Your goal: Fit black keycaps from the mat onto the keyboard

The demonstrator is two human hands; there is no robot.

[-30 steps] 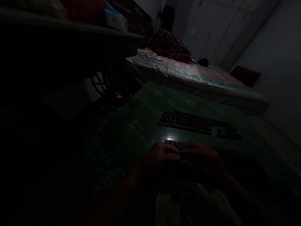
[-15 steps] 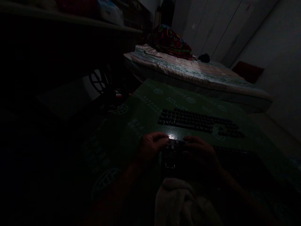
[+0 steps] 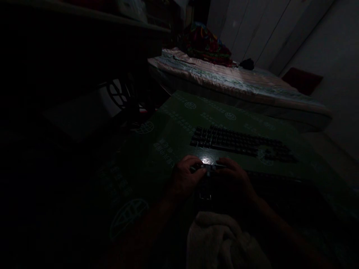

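A dark keyboard (image 3: 280, 179) lies near me, most of it lost in shadow; a small bright-edged square (image 3: 205, 196) shows toward its left end. At the far left corner of this keyboard, my left hand (image 3: 187, 173) is closed, thumb and fingers pinched on its edge. My right hand (image 3: 234, 175) is just to the right, its fingers bent over the far edge, with the thumb hidden. Between the hands, a small greyish piece (image 3: 208, 169) catches the light. Beyond them, black keycaps (image 3: 235, 140) are laid out in keyboard-like rows.
The green printed board (image 3: 165, 130) bears everything. A crumpled light cloth (image 3: 215, 235) lies closest to me. Behind stands a bed (image 3: 224, 74) with a patterned red bundle (image 3: 207, 46). A dark table (image 3: 84, 22) is at the left. The room is very dim.
My left thumb has shifted slightly along the keyboard's edge, and a gap now shows between thumb and fingers. The right hand has drawn in a little toward the left. The view has tilted slightly.
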